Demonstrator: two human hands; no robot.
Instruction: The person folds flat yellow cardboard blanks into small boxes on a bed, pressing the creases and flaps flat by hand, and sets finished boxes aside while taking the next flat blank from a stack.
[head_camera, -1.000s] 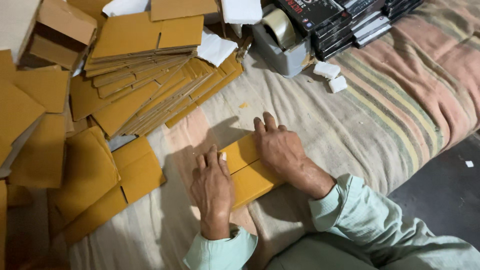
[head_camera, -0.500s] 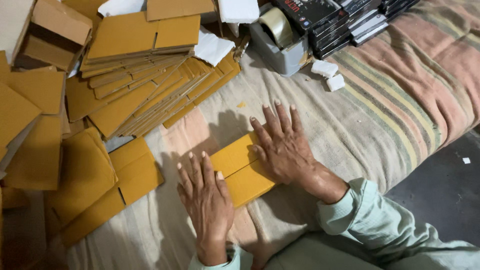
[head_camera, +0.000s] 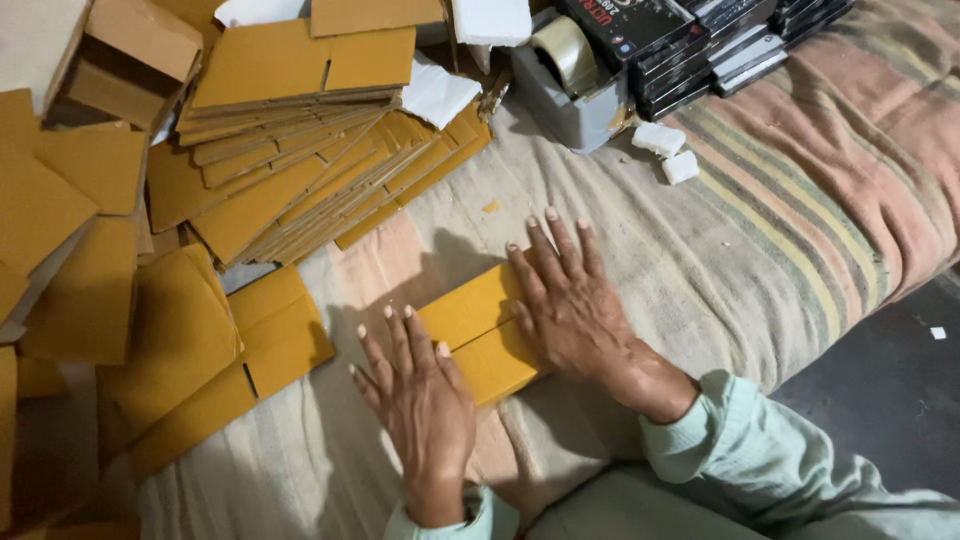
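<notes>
Flat yellow cardboard piece (head_camera: 480, 335) pressed onto striped bed cover (head_camera: 800, 230) by left hand (head_camera: 420, 400), right hand (head_camera: 570, 305); fingers spread flat.

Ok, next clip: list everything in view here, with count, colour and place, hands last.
folded cardboard piece: one, yellow-brown, centre, under both hands
flat cardboard stack: many, yellow-brown, fanned out upper left
loose cardboard pieces: several, yellow-brown, left side
open cardboard box: one, brown, top left
tape dispenser: one, grey, with a clear tape roll, top centre
dark flat cases: a stack, black, top right
white scraps: two, beside the dispenser
striped cloth: one, beige with pink and green bands, under everything
left hand: flat, fingers spread, on the piece's near left edge
right hand: flat, pressing the piece's right side
</notes>
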